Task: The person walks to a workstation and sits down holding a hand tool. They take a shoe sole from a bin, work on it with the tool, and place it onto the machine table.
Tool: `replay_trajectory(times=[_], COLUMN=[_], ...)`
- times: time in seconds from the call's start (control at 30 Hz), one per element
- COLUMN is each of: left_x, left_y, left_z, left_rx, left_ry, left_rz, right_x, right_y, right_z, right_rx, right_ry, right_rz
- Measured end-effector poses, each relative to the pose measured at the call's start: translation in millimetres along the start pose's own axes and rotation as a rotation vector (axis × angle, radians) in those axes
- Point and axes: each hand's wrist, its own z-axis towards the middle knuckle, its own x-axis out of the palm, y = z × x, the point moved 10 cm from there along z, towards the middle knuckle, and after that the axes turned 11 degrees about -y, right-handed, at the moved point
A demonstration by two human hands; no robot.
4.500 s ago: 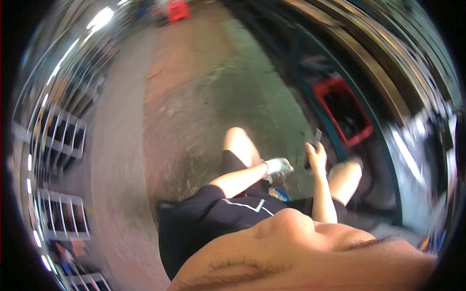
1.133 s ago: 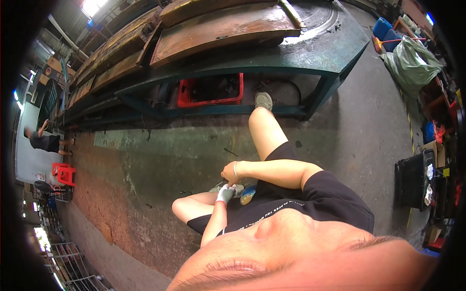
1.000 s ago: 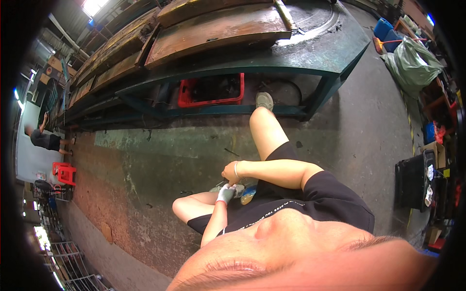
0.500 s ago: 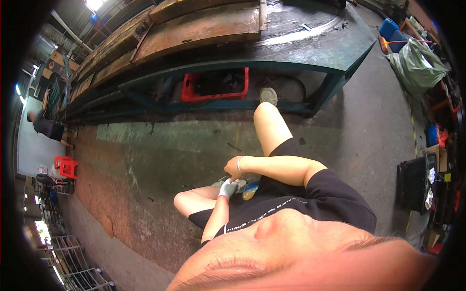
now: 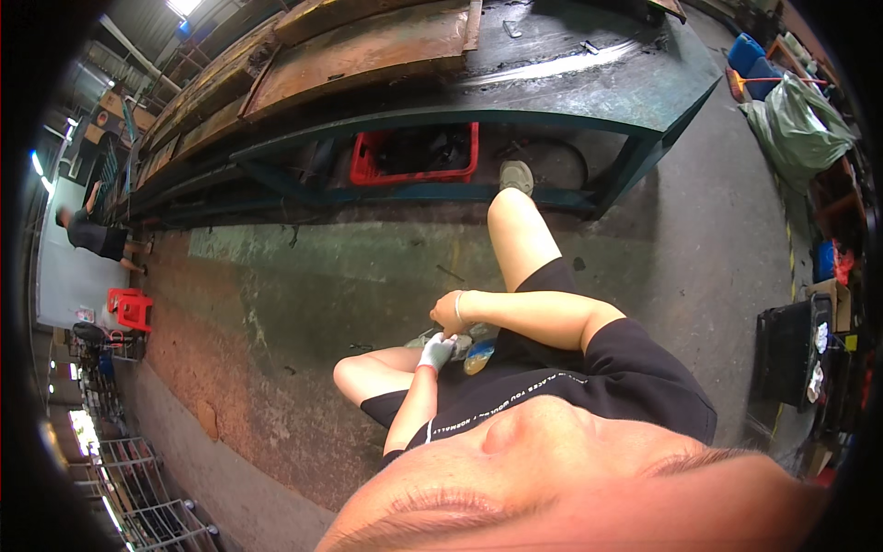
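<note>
I sit on the concrete floor with one leg stretched toward a green steel bench (image 5: 635, 110) and the other folded in. My left hand (image 5: 436, 350) wears a pale grey glove and lies by my folded foot, next to a yellow and blue thing (image 5: 478, 356). My bare right hand (image 5: 448, 313), a thin band on its wrist, is curled into a fist just above the gloved hand and almost touches it. Whether either hand holds anything is hidden.
A red crate (image 5: 414, 156) stands under the bench, rusty plates (image 5: 359, 55) lie on top. Another person (image 5: 92, 235) stands far left by a red stool (image 5: 129, 308). A green sack (image 5: 800, 124) and a black bin (image 5: 789, 345) are at the right, wire racks (image 5: 147, 497) lower left.
4.5 s ago my hands were apart, the right one holding up a dark slim thing. Over the last second they stay together by my folded foot; only the view shifts slightly.
</note>
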Motion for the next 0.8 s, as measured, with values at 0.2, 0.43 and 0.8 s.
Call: replay_trajectory(times=[0.2,0.43,0.8], left_x=[5.9,7.9,4.2], left_y=[12.0,16.5,-4.6], left_z=[5.6,8.7,-2.7], left_rx=[0.023,-0.034,-0.032], left_ry=[-0.027,0.000,0.022], left_rz=[-0.094,-0.118,-0.055], right_x=[5.2,5.1,5.3], right_y=[1.8,1.6,-1.3], right_z=[2.5,1.1,1.0], right_rx=[-0.024,-0.040,-0.018], right_ry=[0.037,0.069,0.077], right_rz=[-0.030,-0.034,-0.029])
